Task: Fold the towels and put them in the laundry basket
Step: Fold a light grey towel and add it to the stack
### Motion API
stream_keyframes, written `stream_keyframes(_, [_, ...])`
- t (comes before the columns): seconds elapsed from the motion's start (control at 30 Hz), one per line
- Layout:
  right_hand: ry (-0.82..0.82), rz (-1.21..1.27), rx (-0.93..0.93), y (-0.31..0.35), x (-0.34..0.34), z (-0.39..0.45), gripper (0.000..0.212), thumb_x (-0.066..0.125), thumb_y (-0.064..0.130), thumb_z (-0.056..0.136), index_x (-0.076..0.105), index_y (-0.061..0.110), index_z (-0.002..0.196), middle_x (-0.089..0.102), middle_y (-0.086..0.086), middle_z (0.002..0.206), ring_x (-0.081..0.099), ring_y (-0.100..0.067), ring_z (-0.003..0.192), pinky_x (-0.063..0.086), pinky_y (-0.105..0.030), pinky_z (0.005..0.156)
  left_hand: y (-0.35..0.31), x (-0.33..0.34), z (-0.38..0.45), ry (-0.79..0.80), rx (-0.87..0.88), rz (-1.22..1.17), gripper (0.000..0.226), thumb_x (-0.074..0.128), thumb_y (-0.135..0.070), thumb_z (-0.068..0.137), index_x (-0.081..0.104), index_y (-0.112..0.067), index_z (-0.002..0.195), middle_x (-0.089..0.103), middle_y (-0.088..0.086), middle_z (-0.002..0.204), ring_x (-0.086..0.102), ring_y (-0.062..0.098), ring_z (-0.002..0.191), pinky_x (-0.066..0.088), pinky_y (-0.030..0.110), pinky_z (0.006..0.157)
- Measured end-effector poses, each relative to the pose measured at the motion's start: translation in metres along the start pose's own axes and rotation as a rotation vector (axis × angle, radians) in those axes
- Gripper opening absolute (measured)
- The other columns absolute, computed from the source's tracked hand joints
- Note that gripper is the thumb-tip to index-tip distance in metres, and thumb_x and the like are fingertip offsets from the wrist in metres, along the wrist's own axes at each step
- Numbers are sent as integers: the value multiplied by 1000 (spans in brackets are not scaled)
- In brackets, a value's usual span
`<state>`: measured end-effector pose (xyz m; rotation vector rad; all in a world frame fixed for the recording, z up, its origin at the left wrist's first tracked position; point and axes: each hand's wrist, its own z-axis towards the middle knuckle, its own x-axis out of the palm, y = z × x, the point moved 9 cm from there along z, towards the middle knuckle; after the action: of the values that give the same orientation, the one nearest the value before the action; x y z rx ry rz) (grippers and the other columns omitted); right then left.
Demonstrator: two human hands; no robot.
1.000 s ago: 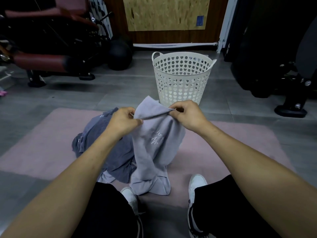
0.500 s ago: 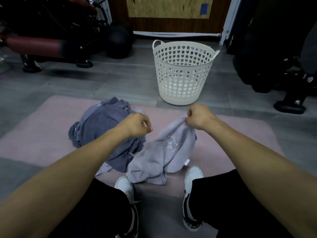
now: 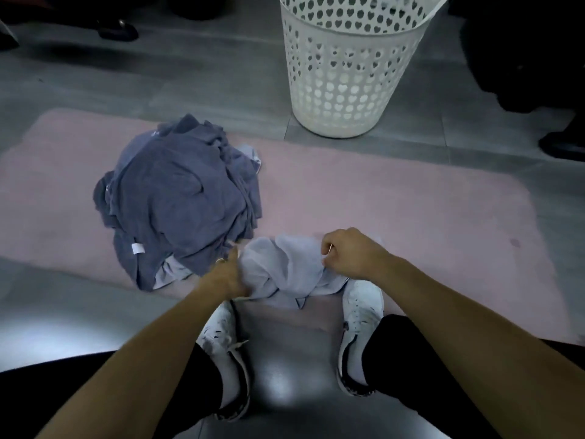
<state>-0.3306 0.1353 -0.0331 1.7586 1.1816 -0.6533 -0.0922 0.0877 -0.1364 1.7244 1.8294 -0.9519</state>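
Note:
A light grey towel (image 3: 285, 267) lies bunched on the pink mat (image 3: 411, 210) just in front of my shoes. My left hand (image 3: 226, 274) grips its left side; the hand is blurred. My right hand (image 3: 346, 251) pinches its right edge with curled fingers. To the left sits a heap of darker blue-grey towels (image 3: 180, 198) with a white label showing. The white laundry basket (image 3: 345, 68) with heart-shaped holes stands on the grey floor beyond the mat, its top cut off by the frame.
My two white shoes (image 3: 361, 312) stand at the mat's near edge, on either side of a dark glossy floor patch. Dark equipment bases (image 3: 560, 144) sit at the far right, and a dark foot (image 3: 117, 28) at the far left.
Both hands have come down with the light towel from chest height to the mat near my shoes. The camera has tilted down, so the basket's rim has left the frame.

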Motion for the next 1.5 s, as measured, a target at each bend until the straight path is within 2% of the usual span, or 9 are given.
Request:
stream_keyframes(0.17, [-67,243,58,-17,41,7,11,57,11,82,64,19,82,70,-5,90,63,-20,86,52,-33,78,-10,15,16,-105,121,-209,54,49,-49,85,59,-9,120,62,17,124,57,34,112,43,32,85])
stream_keyframes(0.33, [-141,309,43,-18,33,-3,11,58,8,84,68,10,88,68,-3,87,60,-14,77,45,-22,66,-45,-43,-4,-212,178,-592,14,51,-18,97,58,-14,86,61,6,83,58,23,78,41,26,67])
stream_keyframes(0.43, [-212,415,1,-7,18,-17,3,67,16,83,65,18,84,65,4,84,59,-9,77,42,-18,67,-67,-79,-25,-210,192,-741,11,56,-17,95,60,-18,85,60,4,77,55,21,71,47,31,64])
stream_keyframes(0.6, [-261,511,-48,19,1,-44,48,79,46,73,60,23,111,57,14,102,54,-4,93,46,-21,81,-90,-125,-67,-186,160,-1067,24,61,-13,94,63,4,110,63,21,95,59,27,76,50,35,69])
stream_keyframes(0.77, [-492,510,-127,41,-28,-55,17,69,25,85,59,15,76,60,-3,74,55,-19,71,44,-34,66,-95,-150,-114,-110,222,-1219,31,67,-4,87,60,13,112,59,35,116,63,35,93,49,54,93])
stream_keyframes(0.97, [-643,588,-125,50,-87,-79,9,56,18,94,58,12,89,63,-7,68,50,-17,62,41,-29,62,-84,-187,-155,-420,398,-699,41,73,-16,83,51,-20,118,67,3,105,66,21,94,55,35,79])
stream_keyframes(1.13, [-615,743,-286,72,-145,-89,6,58,13,93,62,10,90,50,-3,60,38,-11,54,32,-24,51,-129,-178,-183,-314,794,-383,85,78,-53,67,36,-42,141,48,-15,141,46,3,127,42,28,103])
stream_keyframes(1.3, [-558,768,-352,81,-174,-94,8,60,12,94,62,5,90,49,-11,62,39,-20,59,35,-32,55,-148,-189,-181,-475,752,-575,6,73,-25,84,69,-29,83,68,-13,77,61,6,71,48,29,69])
stream_keyframes(1.5, [-211,797,-140,54,-143,-86,45,70,45,83,60,22,121,68,8,112,63,-2,102,51,-21,85,-133,-214,-160,-257,393,-1321,6,62,-8,90,68,-9,88,69,4,73,64,14,59,50,22,51])
